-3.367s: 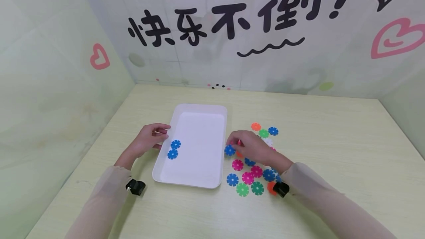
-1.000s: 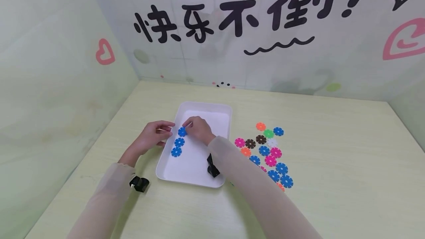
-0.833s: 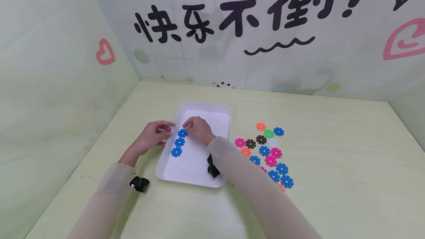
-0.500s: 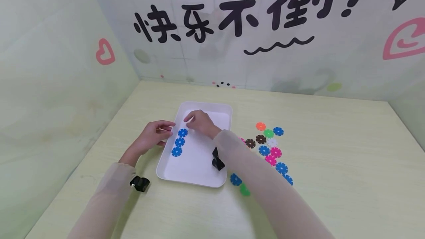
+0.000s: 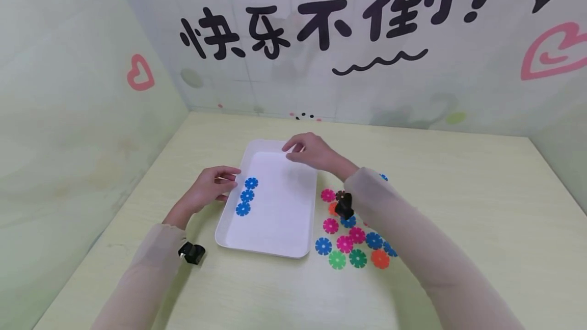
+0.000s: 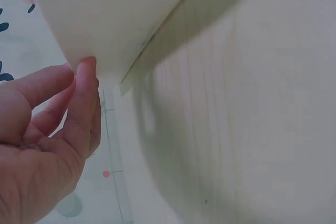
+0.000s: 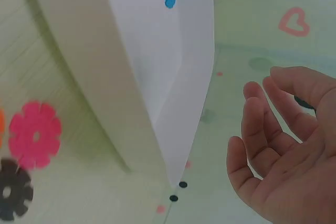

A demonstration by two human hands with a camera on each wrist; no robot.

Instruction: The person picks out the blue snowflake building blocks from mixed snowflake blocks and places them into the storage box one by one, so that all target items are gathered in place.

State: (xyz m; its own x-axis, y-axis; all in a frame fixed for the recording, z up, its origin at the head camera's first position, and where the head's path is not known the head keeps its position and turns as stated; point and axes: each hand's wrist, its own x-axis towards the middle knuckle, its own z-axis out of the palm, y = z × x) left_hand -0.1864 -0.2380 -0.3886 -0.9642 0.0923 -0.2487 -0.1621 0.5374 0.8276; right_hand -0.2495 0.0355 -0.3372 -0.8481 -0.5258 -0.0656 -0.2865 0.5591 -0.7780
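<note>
A white tray (image 5: pixel 284 213) lies on the table. Three blue notched discs (image 5: pixel 247 196) sit in a column along its left side, edge to edge or nearly so. My left hand (image 5: pixel 208 187) rests its fingertips against the tray's left rim; in the left wrist view, fingertips (image 6: pixel 86 66) touch the outer wall. Above the tray's far right corner, my right hand (image 5: pixel 314 153) hovers with loosely bent fingers and nothing between them. In the right wrist view, that hand (image 7: pixel 294 150) is apart from the tray wall.
Right of the tray lie several loose notched discs in pink (image 5: pixel 345 243), blue (image 5: pixel 323 246), light green (image 5: pixel 337 259), dark green (image 5: pixel 357 258) and orange (image 5: pixel 380 259). My right sleeve (image 5: pixel 412 238) hides part of them. A printed cloth wall (image 5: pixel 275 90) stands behind the table.
My right hand carried a third blue disc from the pile into the tray, nudged it nearer the other two and let go. Then it rose away to the far right. My left hand stayed.
</note>
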